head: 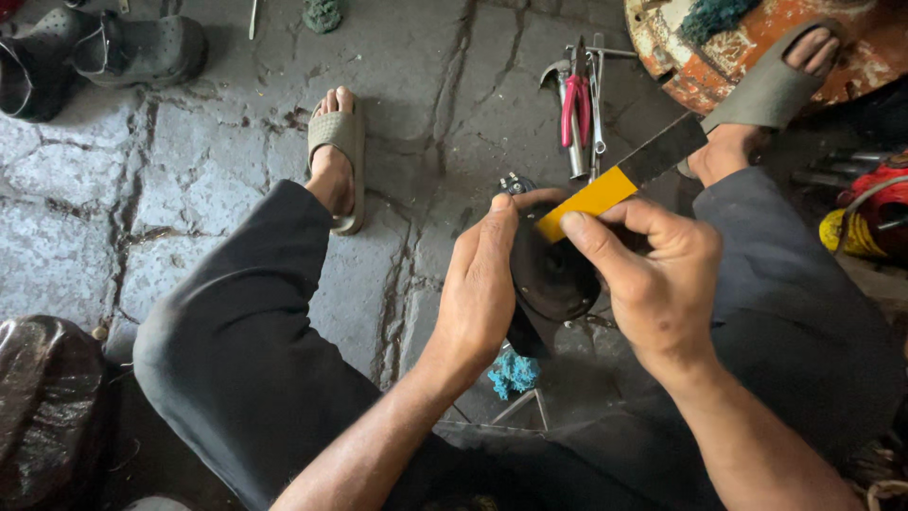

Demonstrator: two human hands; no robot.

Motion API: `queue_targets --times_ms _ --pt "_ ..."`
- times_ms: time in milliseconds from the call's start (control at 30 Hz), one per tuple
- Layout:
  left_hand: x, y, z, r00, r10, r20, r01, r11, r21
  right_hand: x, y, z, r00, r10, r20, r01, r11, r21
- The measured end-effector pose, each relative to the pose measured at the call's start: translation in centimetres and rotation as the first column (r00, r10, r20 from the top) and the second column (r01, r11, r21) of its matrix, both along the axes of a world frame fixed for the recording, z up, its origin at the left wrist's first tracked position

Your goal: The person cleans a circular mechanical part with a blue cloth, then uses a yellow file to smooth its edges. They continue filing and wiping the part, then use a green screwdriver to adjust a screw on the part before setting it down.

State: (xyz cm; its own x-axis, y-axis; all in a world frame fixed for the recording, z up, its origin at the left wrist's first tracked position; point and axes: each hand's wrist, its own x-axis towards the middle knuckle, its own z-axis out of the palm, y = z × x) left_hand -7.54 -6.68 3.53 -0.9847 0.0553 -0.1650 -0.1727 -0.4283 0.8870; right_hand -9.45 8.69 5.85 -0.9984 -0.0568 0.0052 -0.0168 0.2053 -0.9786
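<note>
Gripping round black disc [553,274], left hand [482,284]; right hand [653,274] clasps yellow-black flat strip [619,180].

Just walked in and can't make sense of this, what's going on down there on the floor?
A person sits low over a cracked stone floor, feet in grey sandals. The left hand grips a round black part held between the knees, while the right hand presses a flat strip, yellow at the near end and black farther out, against its rim. Pliers with pink handles and other hand tools lie on the floor just beyond.
</note>
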Motion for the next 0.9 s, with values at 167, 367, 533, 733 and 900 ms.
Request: queue_targets --times_ms 167,367,533,733,900 --pt "-0.1 -0.1 -0.2 0.999 -0.001 0.036 0.0 0.999 0.034 0.2 0.1 -0.2 0.995 0.013 0.095 -0.02 0.998 0.063" --pt "0.1 0.3 -0.5 1.0 0.019 -0.002 -0.019 0.993 -0.118 -0.1 0.1 0.0 0.998 -0.011 0.065 0.007 0.998 0.058" --pt "0.2 0.2 -0.6 0.998 0.035 0.046 -0.038 0.997 0.071 0.2 -0.2 0.4 0.986 0.107 -0.131 -0.086 0.984 0.156" --pt "0.2 0.3 -0.4 0.998 0.027 0.049 -0.025 0.999 -0.029 -0.7 0.1 0.0 0.993 0.034 -0.113 -0.013 0.984 0.179" --pt "0.2 -0.1 0.4 0.998 0.059 -0.023 -0.062 0.991 -0.118 -0.8 1.1 -0.6 0.938 0.088 -0.335 0.015 0.956 0.293"
